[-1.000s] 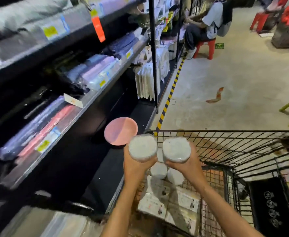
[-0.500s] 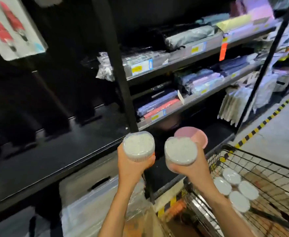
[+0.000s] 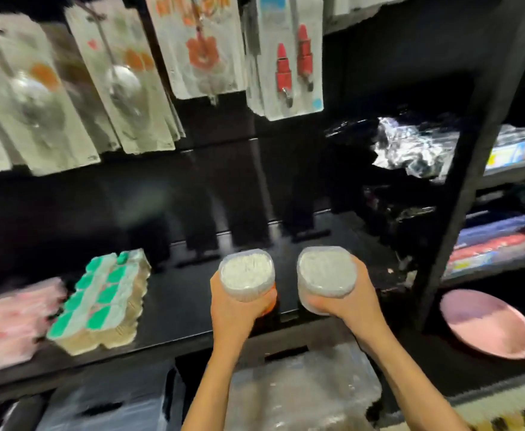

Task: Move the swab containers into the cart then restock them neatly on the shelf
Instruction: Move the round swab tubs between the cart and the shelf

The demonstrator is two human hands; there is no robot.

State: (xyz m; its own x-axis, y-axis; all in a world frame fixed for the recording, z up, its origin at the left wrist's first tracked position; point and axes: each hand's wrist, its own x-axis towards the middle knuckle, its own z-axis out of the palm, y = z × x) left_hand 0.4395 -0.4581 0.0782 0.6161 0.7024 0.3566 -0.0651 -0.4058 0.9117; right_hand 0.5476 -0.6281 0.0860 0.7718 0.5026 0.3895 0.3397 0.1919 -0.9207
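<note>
**2 tubs over the shelf**

The left hand (image 3: 239,309) grips 1 swab tub (image 3: 246,273), the right hand (image 3: 345,301) another (image 3: 326,272), both above the black shelf (image 3: 177,309); set down together, 1 could tip or knock the green packs (image 3: 99,301).

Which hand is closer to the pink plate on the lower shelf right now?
Right. The right hand, gripping a swab container, is just left of the pink plate, across the black shelf post. The left hand, holding the other container, sits farther left.
</note>
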